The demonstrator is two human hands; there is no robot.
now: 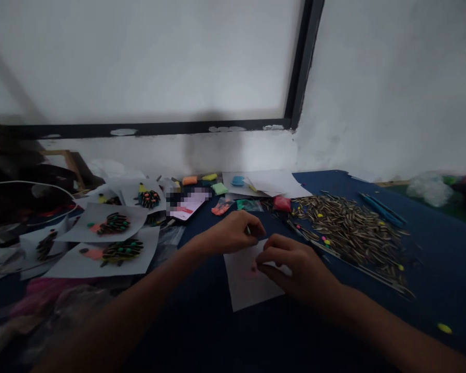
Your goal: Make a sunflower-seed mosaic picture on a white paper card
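Note:
A small white sheet of paper (243, 292) lies under both of my hands, turned at an angle on the blue table. It carries a faint pink patch (246, 272) with a dark dot near my right fingertips. Above the sheet's far edge, my left hand (238, 230) has thumb and index finger curled together in a pinch. My right hand (291, 261) is over the sheet's right part, its fingers bent and pressed together at the tips beside the pink patch. Whatever either pinch holds is too small or hidden to make out.
On the right, a heap of striped sunflower seeds (357, 233) spreads near blue tweezers (384, 210). Papers with seed-and-clay hedgehogs (116, 251) overlap at left. A phone (190, 204), a red clay packet (282, 203) and other coloured clay pieces (219, 188) sit toward the wall.

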